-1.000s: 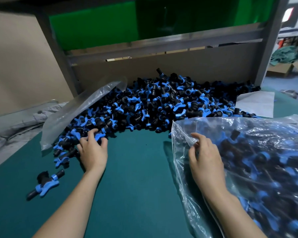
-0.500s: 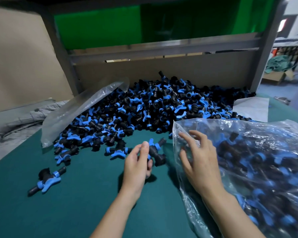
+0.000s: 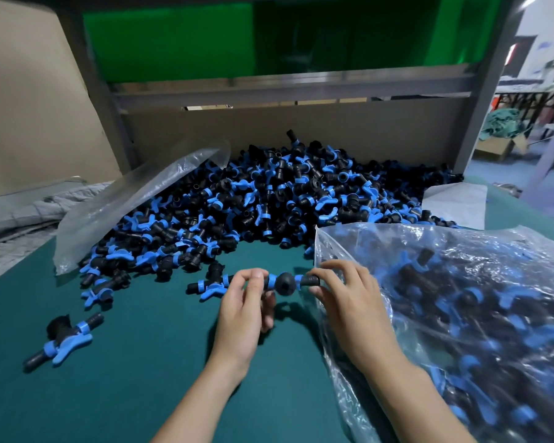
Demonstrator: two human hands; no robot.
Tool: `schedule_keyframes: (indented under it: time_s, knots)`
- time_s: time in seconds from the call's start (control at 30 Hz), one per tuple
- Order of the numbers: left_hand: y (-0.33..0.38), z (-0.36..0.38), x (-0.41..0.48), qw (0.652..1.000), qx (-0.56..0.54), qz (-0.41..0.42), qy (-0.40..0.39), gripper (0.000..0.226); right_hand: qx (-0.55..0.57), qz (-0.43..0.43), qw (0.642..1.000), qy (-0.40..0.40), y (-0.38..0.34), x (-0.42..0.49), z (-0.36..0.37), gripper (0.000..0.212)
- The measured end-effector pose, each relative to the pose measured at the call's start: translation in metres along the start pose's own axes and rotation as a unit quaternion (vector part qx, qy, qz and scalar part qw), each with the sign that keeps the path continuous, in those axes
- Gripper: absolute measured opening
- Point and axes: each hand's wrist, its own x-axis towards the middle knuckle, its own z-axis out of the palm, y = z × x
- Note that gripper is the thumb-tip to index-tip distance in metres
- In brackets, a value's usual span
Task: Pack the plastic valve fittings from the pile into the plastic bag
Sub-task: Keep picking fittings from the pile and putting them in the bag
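Note:
A big pile of black and blue plastic valve fittings [image 3: 279,199] lies at the back of the green table [image 3: 135,353]. On the right sits a clear plastic bag [image 3: 461,302], holding many fittings. One valve fitting [image 3: 284,283] is held level just left of the bag's mouth. My left hand [image 3: 245,310] pinches its left end and my right hand [image 3: 349,302] pinches its right end, at the bag's edge.
A loose fitting [image 3: 65,338] lies alone at the front left, and another fitting [image 3: 210,284] lies just left of my left hand. An empty clear bag [image 3: 125,203] drapes over the pile's left side. A cardboard wall [image 3: 301,135] and metal frame close the back.
My left hand took a fitting from the pile's left edge and carried it right to the bag's mouth. My right hand left the bag's rim and took hold of the fitting's other end.

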Motion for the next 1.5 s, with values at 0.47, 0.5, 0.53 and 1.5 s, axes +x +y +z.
schedule_keyframes:
  time_s: [0.47, 0.5, 0.53, 1.5]
  knots:
    - [0.000, 0.001, -0.001, 1.000, 0.009, 0.023, -0.005, 0.019, -0.001, 0.022, 0.999, -0.024, -0.001, -0.001, -0.002, 0.036]
    - [0.000, 0.001, -0.001, 1.000, 0.007, 0.023, -0.006, 0.019, 0.000, 0.024, 0.999, -0.027, -0.001, -0.001, -0.002, 0.036]
    - [0.000, 0.001, -0.001, 1.000, 0.005, 0.022, -0.006, 0.019, 0.001, 0.025, 0.999, -0.031, -0.001, -0.001, -0.003, 0.036]
    - [-0.001, -0.002, -0.028, 0.995, 0.059, 0.079, -0.022, 0.021, -0.087, 0.146, 0.981, 0.091, -0.013, 0.003, -0.034, 0.051]
